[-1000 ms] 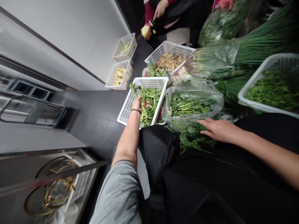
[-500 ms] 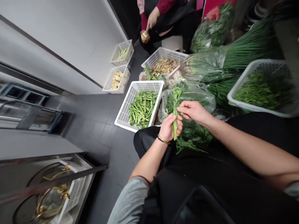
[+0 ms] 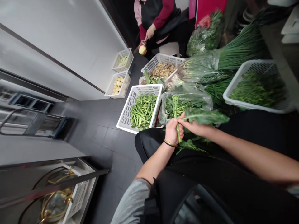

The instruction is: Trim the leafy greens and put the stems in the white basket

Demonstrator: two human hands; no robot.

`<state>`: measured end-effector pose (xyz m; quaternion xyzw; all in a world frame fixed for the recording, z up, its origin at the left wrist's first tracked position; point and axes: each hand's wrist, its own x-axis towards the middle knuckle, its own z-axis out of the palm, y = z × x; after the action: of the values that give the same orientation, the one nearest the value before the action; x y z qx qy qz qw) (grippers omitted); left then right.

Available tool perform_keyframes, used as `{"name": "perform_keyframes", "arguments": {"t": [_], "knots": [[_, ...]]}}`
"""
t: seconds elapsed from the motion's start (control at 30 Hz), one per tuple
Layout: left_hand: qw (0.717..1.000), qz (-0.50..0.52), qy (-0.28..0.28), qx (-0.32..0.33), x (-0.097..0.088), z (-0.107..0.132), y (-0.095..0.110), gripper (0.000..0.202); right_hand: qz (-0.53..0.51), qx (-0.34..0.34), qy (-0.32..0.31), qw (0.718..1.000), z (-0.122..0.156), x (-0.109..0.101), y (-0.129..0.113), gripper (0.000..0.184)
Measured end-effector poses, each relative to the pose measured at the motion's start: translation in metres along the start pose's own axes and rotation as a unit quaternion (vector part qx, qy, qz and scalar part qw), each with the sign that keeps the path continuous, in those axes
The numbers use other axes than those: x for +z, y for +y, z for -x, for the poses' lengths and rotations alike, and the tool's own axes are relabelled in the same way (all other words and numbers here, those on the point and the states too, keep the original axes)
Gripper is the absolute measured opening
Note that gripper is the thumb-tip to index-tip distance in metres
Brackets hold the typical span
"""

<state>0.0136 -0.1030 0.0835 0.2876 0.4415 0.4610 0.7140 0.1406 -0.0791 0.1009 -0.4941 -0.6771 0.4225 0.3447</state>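
My left hand (image 3: 172, 131) is closed round a green vegetable stalk (image 3: 178, 134), held upright over my lap. My right hand (image 3: 194, 127) pinches a broad green leaf (image 3: 205, 116) that hangs off that stalk to the right. Both hands touch at the stalk. Just beyond them lies a clear plastic bag of leafy stalks (image 3: 184, 101). Left of the bag stands a white basket (image 3: 126, 109) holding trimmed green stems (image 3: 141, 110). Torn leaves (image 3: 190, 144) lie on my black apron below the hands.
Another person (image 3: 155, 23) sits at the far end holding a pale round vegetable. White baskets of peelings (image 3: 153, 62), peeled pieces (image 3: 118, 84), and greens (image 3: 257, 88) stand around. Long green chives in plastic (image 3: 224, 56) lie right. A metal rack (image 3: 58, 183) is lower left.
My left hand came back from the basket of stems and took a stalk in front of me. My right hand met it and pulled a leaf off to the right.
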Motion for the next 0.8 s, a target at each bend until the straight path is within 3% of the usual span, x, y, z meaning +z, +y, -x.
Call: {"name": "perform_keyframes", "arguments": {"t": [0.17, 0.27, 0.37, 0.47, 0.53, 0.6, 0.67, 0.73, 0.8], "knots": [[0.99, -0.111, 0.06, 0.061, -0.006, -0.003, -0.001, 0.035, 0.02, 0.053, -0.03, 0.998, 0.015, -0.007, -0.002, 0.028], [0.977, -0.178, 0.054, 0.108, -0.008, 0.001, 0.001, 0.029, -0.005, 0.098, -0.032, 0.995, -0.002, -0.013, 0.002, 0.038], [0.977, -0.174, 0.045, 0.118, -0.009, 0.004, -0.001, 0.024, 0.006, 0.117, -0.022, 0.993, -0.02, -0.012, 0.007, 0.045], [0.993, -0.11, 0.034, 0.04, -0.011, 0.0, -0.008, 0.025, 0.145, 0.042, 0.027, 0.988, -0.02, -0.005, 0.01, 0.039], [0.999, -0.044, 0.028, -0.018, -0.012, -0.005, -0.013, 0.031, 0.265, -0.039, 0.052, 0.962, -0.007, 0.0, 0.012, 0.027], [0.999, 0.002, 0.019, -0.047, -0.013, -0.008, -0.014, 0.037, 0.33, -0.129, 0.021, 0.935, 0.012, 0.002, 0.019, 0.022], [0.999, 0.018, 0.03, -0.033, -0.014, -0.01, -0.01, 0.041, 0.323, -0.19, -0.034, 0.926, 0.032, 0.0, 0.033, 0.023], [0.999, 0.014, 0.046, -0.01, -0.015, -0.01, -0.005, 0.042, 0.302, -0.166, -0.081, 0.935, 0.046, -0.006, 0.053, 0.022], [0.999, 0.005, 0.038, 0.013, -0.015, -0.008, 0.0, 0.039, 0.32, -0.068, -0.131, 0.936, 0.051, -0.016, 0.073, 0.017]]}}
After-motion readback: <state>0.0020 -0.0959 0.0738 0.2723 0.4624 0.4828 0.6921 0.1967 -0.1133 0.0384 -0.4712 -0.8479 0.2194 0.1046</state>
